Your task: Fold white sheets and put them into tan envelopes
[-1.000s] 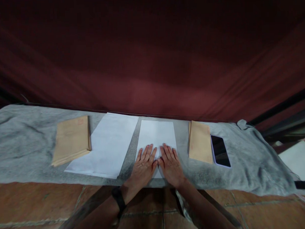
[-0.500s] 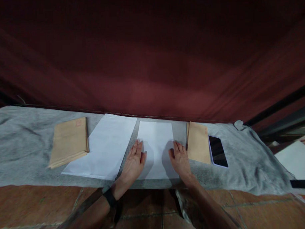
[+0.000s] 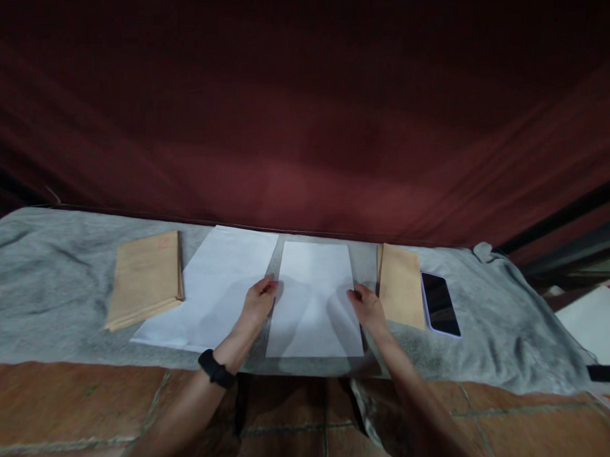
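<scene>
A blank white sheet of paper [image 3: 312, 308] lies flat in front of me, its short side towards me. My left hand [image 3: 260, 302], with a black band on the wrist, has its fingers curled together at the sheet's left edge. On the opposite side, my right hand [image 3: 368, 307] pinches the right edge, thumb and fingertips overlapping the paper a little. To the left lies a wider stack of white paper [image 3: 221, 278], partly covered by my left forearm and hand. The undersides of both hands are hidden.
Brown envelopes [image 3: 146, 277] lie stacked at the left, over the paper's corner. More brown envelopes [image 3: 401, 285] lie right of my right hand, beside a phone [image 3: 440, 304]. A grey cloth [image 3: 498, 328] covers the bench. A dark red curtain [image 3: 302, 155] hangs behind.
Both hands were flat with fingers stretched on the sheet's sides. Now they have drawn outward to its edges and their fingers are curled closed. The view has shifted slightly.
</scene>
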{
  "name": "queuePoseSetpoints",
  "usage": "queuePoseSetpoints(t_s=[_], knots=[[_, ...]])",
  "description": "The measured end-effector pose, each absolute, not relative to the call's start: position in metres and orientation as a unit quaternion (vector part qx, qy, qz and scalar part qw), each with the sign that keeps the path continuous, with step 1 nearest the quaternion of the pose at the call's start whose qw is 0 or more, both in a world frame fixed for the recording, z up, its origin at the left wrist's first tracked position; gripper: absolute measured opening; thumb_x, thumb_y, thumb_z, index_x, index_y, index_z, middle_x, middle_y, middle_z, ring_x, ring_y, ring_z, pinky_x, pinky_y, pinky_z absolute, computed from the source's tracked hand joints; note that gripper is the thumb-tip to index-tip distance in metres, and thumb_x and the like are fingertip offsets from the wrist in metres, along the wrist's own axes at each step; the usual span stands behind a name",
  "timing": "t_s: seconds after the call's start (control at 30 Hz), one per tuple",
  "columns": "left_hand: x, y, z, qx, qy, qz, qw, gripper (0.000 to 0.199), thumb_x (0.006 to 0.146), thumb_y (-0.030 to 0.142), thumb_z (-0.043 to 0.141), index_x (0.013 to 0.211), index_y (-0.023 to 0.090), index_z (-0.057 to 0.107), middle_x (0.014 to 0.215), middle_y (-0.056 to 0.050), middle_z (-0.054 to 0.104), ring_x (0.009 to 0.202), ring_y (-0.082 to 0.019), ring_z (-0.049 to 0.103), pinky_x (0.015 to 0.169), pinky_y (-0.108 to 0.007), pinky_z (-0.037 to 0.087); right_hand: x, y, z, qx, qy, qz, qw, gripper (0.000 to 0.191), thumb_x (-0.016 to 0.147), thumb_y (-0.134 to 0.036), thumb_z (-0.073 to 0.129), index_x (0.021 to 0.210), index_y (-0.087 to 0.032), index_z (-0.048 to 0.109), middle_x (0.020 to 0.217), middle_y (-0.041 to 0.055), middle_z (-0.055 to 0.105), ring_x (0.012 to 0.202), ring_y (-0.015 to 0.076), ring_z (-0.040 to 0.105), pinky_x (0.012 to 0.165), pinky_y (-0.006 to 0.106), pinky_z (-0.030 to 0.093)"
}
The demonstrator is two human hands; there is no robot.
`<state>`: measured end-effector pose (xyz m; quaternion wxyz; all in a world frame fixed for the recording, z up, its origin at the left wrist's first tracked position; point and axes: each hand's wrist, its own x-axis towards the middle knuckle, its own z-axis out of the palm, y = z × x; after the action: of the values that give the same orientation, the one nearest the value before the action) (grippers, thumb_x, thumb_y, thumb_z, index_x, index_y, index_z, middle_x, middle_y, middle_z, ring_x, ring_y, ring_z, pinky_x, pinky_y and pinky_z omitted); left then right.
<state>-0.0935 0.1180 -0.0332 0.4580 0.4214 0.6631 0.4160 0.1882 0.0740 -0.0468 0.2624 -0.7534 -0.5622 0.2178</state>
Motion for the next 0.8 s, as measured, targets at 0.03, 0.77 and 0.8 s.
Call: queuePoseSetpoints(t_s=[0.03,0.77,0.8], knots=[[-0.094,0.118,-0.031,0.412,0.662,0.416,0.468,0.048,0.068,0.034,0.070,0.111,0.013,0.072,0.090,-0.008,0.075,0.081,-0.021,0.066,0.066,-0.028,0.049,0.189,0.076,-0.046,-0.747,-0.550,0.241,0.284,0.025,0.090,-0.036,0.051,0.085,-0.022,0.072,0.075,0.0028,0.069,0.075,0.0210,0.067,0.069,0.029,0.047],[-0.083,0.114,0.003,0.276,0.550,0.423,0.665,0.043,0.050,0.038,0.093,0.081,0.016,0.074,0.081,-0.005,0.076,0.072,-0.017,0.067,0.067,-0.026,0.049,0.195,0.079,0.001,-0.507,-0.248,0.610,0.557,0.029,0.061,-0.041,0.090,0.076,-0.024,0.071,0.074,0.0006,0.078,0.077,0.0248,0.074,0.072,0.034,0.057],[-0.083,0.115,0.006,0.292,0.537,0.418,0.672,0.043,0.050,0.038,0.093,0.080,0.015,0.074,0.079,-0.006,0.076,0.071,-0.017,0.067,0.067,-0.026,0.049,0.193,0.079,0.003,-0.503,-0.250,0.611,0.557,0.030,0.061,-0.041,0.090,0.077,-0.024,0.071,0.075,0.0004,0.078,0.076,0.0243,0.074,0.072,0.034,0.056]])
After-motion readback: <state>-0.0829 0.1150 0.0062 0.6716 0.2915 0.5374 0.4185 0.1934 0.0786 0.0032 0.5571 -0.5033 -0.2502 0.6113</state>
